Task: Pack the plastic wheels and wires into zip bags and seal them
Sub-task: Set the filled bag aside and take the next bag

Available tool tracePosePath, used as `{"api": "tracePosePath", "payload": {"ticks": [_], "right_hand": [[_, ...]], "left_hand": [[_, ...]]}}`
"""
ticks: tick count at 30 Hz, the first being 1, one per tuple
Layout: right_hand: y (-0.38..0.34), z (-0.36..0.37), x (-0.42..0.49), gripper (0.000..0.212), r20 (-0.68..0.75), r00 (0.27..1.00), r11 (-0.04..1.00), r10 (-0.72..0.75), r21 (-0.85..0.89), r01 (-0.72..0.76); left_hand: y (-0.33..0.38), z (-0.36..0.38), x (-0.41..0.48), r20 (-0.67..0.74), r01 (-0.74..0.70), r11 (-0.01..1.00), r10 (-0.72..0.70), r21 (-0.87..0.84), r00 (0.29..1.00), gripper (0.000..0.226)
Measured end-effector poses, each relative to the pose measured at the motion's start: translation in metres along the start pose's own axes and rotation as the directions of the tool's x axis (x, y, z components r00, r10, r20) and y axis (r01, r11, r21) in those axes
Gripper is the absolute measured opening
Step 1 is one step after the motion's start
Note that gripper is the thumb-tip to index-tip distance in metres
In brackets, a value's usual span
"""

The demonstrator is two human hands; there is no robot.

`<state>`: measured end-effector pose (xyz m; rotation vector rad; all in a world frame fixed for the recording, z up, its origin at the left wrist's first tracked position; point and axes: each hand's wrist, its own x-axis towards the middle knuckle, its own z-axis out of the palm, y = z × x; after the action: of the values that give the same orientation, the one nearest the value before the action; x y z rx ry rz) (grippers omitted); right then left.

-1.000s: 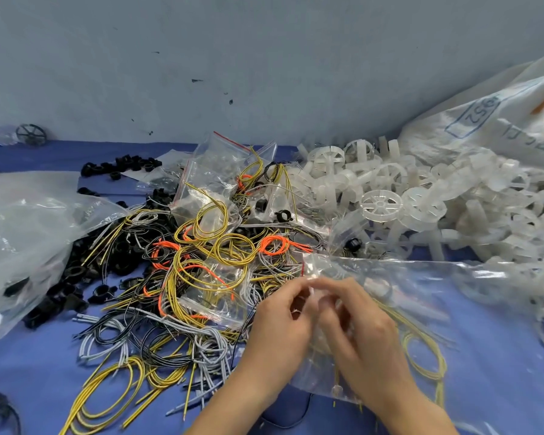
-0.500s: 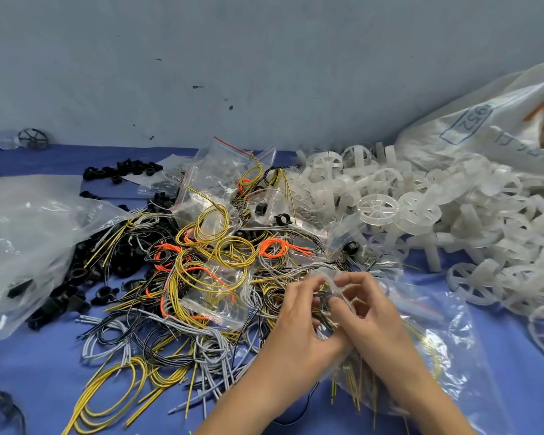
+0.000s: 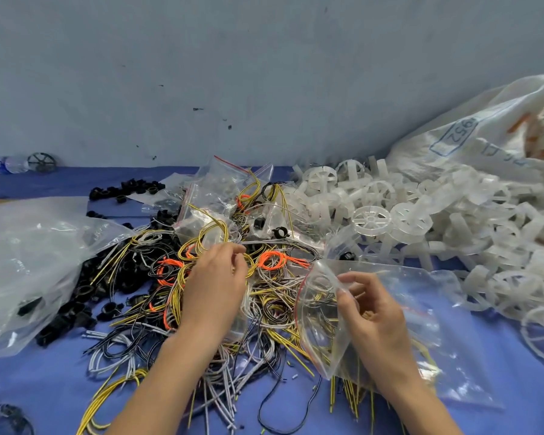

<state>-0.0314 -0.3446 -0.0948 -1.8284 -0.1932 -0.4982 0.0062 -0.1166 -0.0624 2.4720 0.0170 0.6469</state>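
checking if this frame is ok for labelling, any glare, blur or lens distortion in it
Head view, light: even and soft, shadows faint. Head view, glare: white streaks on the zip bag held by the right hand and on the large clear bag at left. Head view, sharpness: fingers of the left hand look slightly soft. Head view, lens: wide-angle stretch toward the edges.

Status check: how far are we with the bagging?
Done: a few bags behind the pile look filled. In hand: right hand holds an open zip bag with some wires inside; left hand is at the loose wires. Left: most wires, the wheel heap, sealing.
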Motion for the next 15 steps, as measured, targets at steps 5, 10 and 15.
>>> {"api": "tracePosePath", "payload": {"ticks": [5, 10, 15], "right_hand": [[0.005, -0.001, 0.002, 0.014, 0.027, 0.999, 0.999, 0.034, 0.014, -0.034], [0.007, -0.001, 0.003, 0.009, 0.031, 0.998, 0.998, 0.063, 0.024, -0.064], [0.007, -0.001, 0.003, 0.013, 0.038, 0.997, 0.998, 0.060, 0.015, -0.061]], "left_hand": [[0.012, 0.027, 0.016, 0.191, -0.147, 0.927, 0.084, 0.345, 0.978, 0.043], [0.009, 0.038, 0.022, 0.162, -0.083, 0.906, 0.016, 0.415, 0.987, 0.037], [0.001, 0.039, 0.015, 0.035, -0.002, 0.986, -0.004, 0.168, 0.999, 0.025]]}}
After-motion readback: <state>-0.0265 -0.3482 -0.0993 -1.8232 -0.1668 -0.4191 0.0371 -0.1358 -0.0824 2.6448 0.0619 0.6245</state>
